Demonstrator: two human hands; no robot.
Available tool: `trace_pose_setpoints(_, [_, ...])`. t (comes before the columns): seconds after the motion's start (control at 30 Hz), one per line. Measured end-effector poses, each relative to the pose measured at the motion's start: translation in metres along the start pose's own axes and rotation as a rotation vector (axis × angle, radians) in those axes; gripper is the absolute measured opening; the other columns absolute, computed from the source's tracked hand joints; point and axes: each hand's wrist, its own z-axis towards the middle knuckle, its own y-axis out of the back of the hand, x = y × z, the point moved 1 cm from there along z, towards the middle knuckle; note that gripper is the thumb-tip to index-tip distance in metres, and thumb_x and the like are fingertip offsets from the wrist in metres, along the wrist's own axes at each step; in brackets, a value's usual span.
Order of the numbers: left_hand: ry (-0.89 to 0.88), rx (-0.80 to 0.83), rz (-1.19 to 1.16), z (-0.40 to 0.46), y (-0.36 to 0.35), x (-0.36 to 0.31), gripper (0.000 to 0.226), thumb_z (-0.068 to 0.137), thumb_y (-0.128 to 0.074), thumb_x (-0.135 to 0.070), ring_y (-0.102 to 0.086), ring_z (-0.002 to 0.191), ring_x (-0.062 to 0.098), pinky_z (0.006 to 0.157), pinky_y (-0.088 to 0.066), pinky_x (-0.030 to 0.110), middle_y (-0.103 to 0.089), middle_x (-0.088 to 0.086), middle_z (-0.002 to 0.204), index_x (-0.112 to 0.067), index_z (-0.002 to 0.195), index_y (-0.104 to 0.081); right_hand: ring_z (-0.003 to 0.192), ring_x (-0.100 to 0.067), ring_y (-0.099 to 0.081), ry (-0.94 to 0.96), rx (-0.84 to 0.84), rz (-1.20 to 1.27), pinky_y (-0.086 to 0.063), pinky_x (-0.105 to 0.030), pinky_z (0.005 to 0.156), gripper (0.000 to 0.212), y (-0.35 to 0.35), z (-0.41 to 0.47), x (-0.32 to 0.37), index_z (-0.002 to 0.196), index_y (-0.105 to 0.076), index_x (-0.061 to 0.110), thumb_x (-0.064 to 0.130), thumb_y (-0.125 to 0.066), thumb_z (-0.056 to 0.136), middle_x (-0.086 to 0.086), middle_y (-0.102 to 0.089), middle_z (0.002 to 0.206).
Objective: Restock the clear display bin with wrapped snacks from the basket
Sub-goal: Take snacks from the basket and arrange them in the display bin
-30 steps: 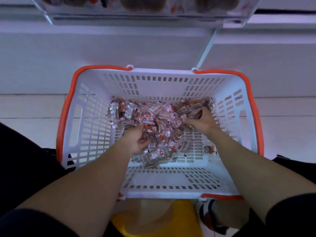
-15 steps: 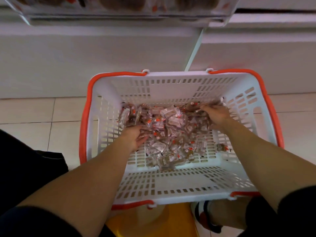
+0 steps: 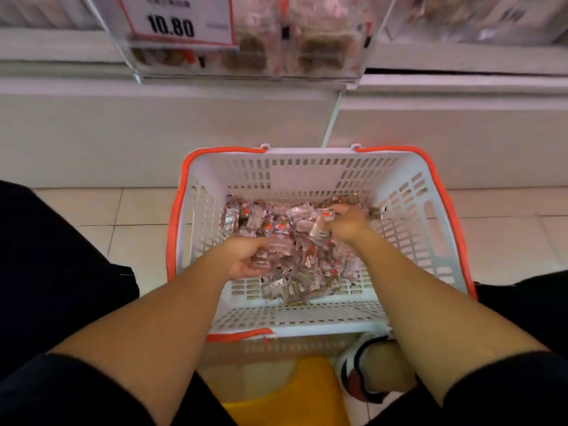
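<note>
Change vs a second ago: view has tilted up, so the clear display bin (image 3: 246, 56) with its price tag (image 3: 181, 20) now shows at 12 o'clock, directly above the basket (image 3: 307, 176). Both hands are still down in the pile.

Left hand (image 3: 246, 259) at 8 o'clock of the pile, fingers curled round a clump of wrapped snacks (image 3: 285, 238). Right hand (image 3: 347, 226) at 2 o'clock, fingers bent into the pile and pinching wrappers; how many, can't tell.

Reading: scooping about done, lift to the bin looks next. Nothing has left the basket yet.

Room:
- Basket sits on the tiled floor (image 3: 92, 210), its far rim tight to the white cabinet front (image 3: 153, 133).
- Snacks heaped mid to far floor of the basket; near strip bare.
- Straight up from the pile is open, but the bin's lower edge overhangs the far rim, so hands likely need to come up and toward the person first.
- Loose wrappers may spill on the lift.
</note>
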Motion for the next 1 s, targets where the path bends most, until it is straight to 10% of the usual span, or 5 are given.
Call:
trace_pose_setpoints(0.1, [-0.075, 0.093, -0.259, -0.02, 0.0, -0.009, 0.039, 0.063, -0.077, 0.0, -0.071, 0.066, 0.023, 0.063, -0.058, 0.035, -0.072, 0.013, 0.079, -0.002, 0.099, -0.063, 0.092, -0.021, -0.064, 0.0, 0.192, 0.194, -0.056, -0.026, 0.064, 0.05, 0.007, -0.028, 0.029, 0.131, -0.055, 0.014, 0.0, -0.072, 0.086, -0.01, -0.066, 0.117])
trace_pose_setpoints(0.37, [-0.345, 0.19, -0.351, -0.087, -0.012, -0.053, 0.034, 0.093, -0.055, 0.0, -0.073, 0.078, 0.021, 0.063, -0.06, 0.033, -0.075, 0.015, 0.092, 0.001, 0.127, -0.053, 0.085, -0.023, -0.072, 0.027, 0.46, 0.738, -0.063, -0.034, 0.072, 0.029, 0.061, -0.092, 0.079, 0.117, -0.061, -0.003, -0.004, -0.062, 0.088, -0.017, -0.071, 0.103])
trace_pose_setpoints(0.6, [-0.505, 0.316, 0.099, -0.189, -0.039, -0.11, 0.019, 0.094, -0.054, 0.002, -0.074, 0.081, 0.02, 0.064, -0.06, 0.041, -0.071, 0.008, 0.082, -0.012, 0.107, -0.051, 0.072, -0.016, -0.071, 0.27, 0.6, 0.58, -0.061, -0.027, 0.061, 0.032, 0.079, -0.145, 0.133, 0.121, -0.057, 0.006, -0.003, -0.057, 0.091, -0.011, -0.068, 0.097])
trace_pose_setpoints(0.73, [-0.345, 0.459, 0.262, -0.235, -0.034, -0.14, 0.024, 0.093, -0.053, -0.014, -0.07, 0.092, 0.024, 0.071, -0.06, 0.043, -0.067, 0.012, 0.111, -0.013, 0.117, -0.058, 0.074, -0.017, -0.066, 0.423, 0.632, 0.387, -0.059, -0.03, 0.066, 0.034, 0.099, -0.166, 0.164, 0.118, -0.058, 0.01, 0.003, -0.065, 0.086, -0.012, -0.066, 0.096])
trace_pose_setpoints(1.0, [-0.333, 0.636, 0.206, -0.238, -0.042, -0.157, 0.04, 0.093, -0.051, -0.024, -0.068, 0.096, 0.026, 0.079, -0.059, 0.028, -0.065, 0.026, 0.117, 0.0, 0.123, -0.06, 0.082, -0.016, -0.071, 0.633, 0.461, 0.31, -0.06, -0.028, 0.073, 0.042, 0.101, -0.162, 0.182, 0.114, -0.069, 0.016, 0.008, -0.074, 0.072, -0.008, -0.076, 0.093])
